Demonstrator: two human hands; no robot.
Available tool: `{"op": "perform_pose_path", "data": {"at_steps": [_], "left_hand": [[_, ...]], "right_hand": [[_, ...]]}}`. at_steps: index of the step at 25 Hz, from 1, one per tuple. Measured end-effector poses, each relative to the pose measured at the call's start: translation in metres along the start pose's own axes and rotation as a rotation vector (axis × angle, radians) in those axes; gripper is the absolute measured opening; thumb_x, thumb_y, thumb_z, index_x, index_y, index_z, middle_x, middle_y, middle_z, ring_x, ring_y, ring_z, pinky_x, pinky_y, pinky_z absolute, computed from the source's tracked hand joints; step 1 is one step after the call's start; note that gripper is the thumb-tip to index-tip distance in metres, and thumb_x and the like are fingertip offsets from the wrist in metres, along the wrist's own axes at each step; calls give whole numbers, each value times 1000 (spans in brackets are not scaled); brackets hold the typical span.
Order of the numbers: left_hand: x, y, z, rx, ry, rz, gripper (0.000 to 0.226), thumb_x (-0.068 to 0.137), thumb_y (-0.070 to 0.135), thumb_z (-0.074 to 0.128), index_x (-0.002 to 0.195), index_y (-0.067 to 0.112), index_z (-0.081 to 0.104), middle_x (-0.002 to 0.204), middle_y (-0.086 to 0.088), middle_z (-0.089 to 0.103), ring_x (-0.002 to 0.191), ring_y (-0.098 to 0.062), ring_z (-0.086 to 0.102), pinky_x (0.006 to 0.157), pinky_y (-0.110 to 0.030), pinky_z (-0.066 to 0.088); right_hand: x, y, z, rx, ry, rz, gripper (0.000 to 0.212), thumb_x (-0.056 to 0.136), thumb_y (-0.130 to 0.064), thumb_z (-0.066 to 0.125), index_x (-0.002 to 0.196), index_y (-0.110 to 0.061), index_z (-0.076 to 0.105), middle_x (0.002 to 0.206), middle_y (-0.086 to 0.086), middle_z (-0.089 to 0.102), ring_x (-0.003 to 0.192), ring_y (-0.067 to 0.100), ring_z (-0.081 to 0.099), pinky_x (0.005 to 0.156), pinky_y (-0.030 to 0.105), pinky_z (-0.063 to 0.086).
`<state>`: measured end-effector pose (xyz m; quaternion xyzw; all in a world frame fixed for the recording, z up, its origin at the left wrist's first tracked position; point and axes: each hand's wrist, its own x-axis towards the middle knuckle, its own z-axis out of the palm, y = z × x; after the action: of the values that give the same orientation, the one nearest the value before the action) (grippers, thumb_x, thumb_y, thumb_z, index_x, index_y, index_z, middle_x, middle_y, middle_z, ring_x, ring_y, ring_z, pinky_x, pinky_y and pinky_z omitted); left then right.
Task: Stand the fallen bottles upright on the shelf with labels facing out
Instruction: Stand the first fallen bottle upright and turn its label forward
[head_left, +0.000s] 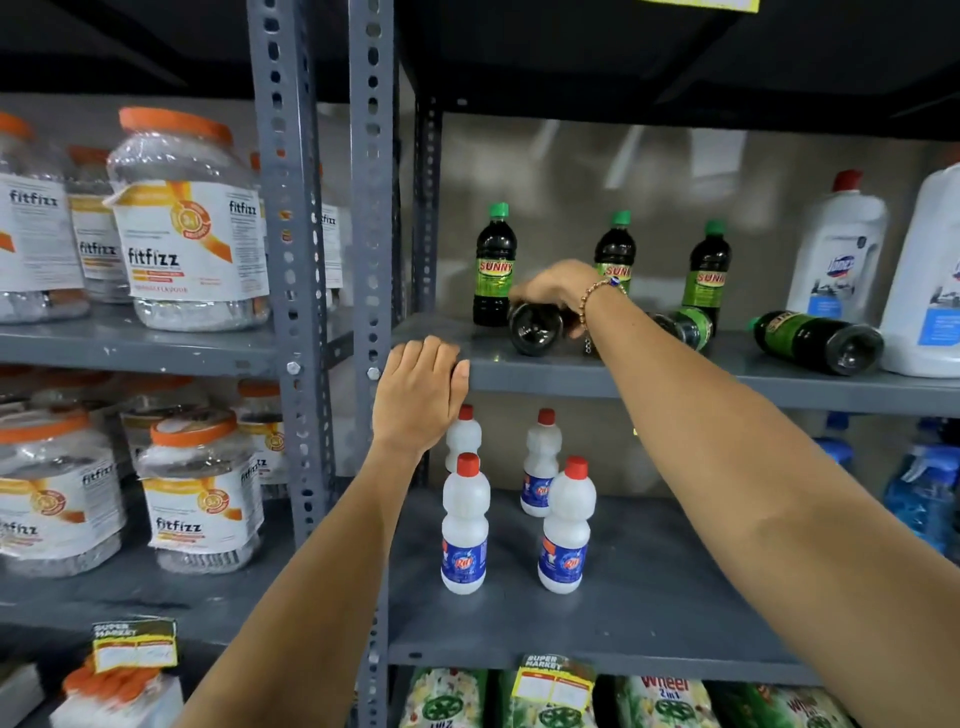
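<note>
Three dark SUNNY bottles with green caps stand upright at the back of the grey shelf (675, 382): the left one (493, 265), the middle one (615, 249) and the right one (709, 270). Three more lie on their sides. My right hand (558, 291) grips the nearest fallen bottle (535, 330), whose round base faces me. A second fallen bottle (683, 325) lies behind my right forearm, partly hidden. A third fallen bottle (818, 340) lies further right. My left hand (421, 389) rests on the shelf's front edge, fingers curled over it.
Large white detergent jugs (839, 249) stand at the shelf's right end. Small white bottles with red caps (465, 525) stand on the shelf below. Fitfizz jars (187, 218) fill the left rack, past the grey perforated uprights (371, 208).
</note>
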<state>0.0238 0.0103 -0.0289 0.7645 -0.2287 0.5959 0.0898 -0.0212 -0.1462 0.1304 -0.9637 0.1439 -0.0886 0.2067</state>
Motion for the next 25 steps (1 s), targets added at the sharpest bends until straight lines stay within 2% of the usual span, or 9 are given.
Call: {"op": "perform_pose_path", "data": {"at_steps": [3,5,7,10,13,17,21,23,25], "left_hand": [[0,0,-1,-20,-18,-7,39,99,30,32,94,7,62,86,-8,64,78,-27,59,77,-36,43],[0,0,-2,-31,-28,-12,38,99,30,32,94,7,62,86,-8,64,78,-27,59,77,-37,44],[0,0,-4,-42,-37,-14,38,99,30,32,92,7,61,85,-8,63,77,-27,58,77,-37,45],[0,1,-6,-52,-15,-19,36,98,30,32,88,8,59,82,-7,61,75,-26,56,76,-38,44],[0,0,-7,-65,-8,-22,35,98,29,32,87,9,58,81,-7,60,75,-26,55,76,-37,43],[-1,1,-6,-59,7,-18,37,98,30,32,89,8,60,83,-7,62,75,-25,57,75,-36,46],[-1,0,-4,-37,-16,-16,42,99,31,27,92,8,61,84,-7,61,76,-25,57,77,-37,44],[-1,0,-3,-34,-13,-22,43,100,32,25,91,9,61,84,-6,61,76,-25,56,77,-36,44],[-1,0,-4,-43,-4,-30,49,101,35,19,91,10,60,85,-5,61,76,-24,56,77,-36,46]], "right_hand": [[-22,-14,-14,-222,-60,-2,72,88,-58,49,133,-2,48,132,16,55,110,29,57,97,35,44],[-31,-17,-17,-159,-129,8,74,93,-59,38,137,0,43,140,15,51,123,27,53,105,34,38],[-32,-19,-9,-33,-220,28,72,92,-60,38,137,-4,43,130,14,57,120,27,56,105,35,41],[-28,-33,6,88,-243,22,53,87,-59,50,102,-8,56,87,10,60,88,24,60,89,34,52],[-25,-42,13,117,-209,-52,39,91,-49,49,79,-11,52,75,7,58,74,19,58,78,30,53],[-13,-30,26,380,-16,-57,33,84,-44,61,87,-11,56,80,7,64,67,19,61,62,31,52],[-4,-16,49,481,329,-126,35,83,-44,64,88,-12,51,95,4,62,93,24,63,76,31,49],[1,-12,60,529,341,-142,44,84,-40,66,106,-8,46,108,9,61,105,28,61,87,37,50],[8,-10,64,513,318,-147,61,83,-38,68,121,-4,35,119,13,59,109,30,60,90,41,50]]}}
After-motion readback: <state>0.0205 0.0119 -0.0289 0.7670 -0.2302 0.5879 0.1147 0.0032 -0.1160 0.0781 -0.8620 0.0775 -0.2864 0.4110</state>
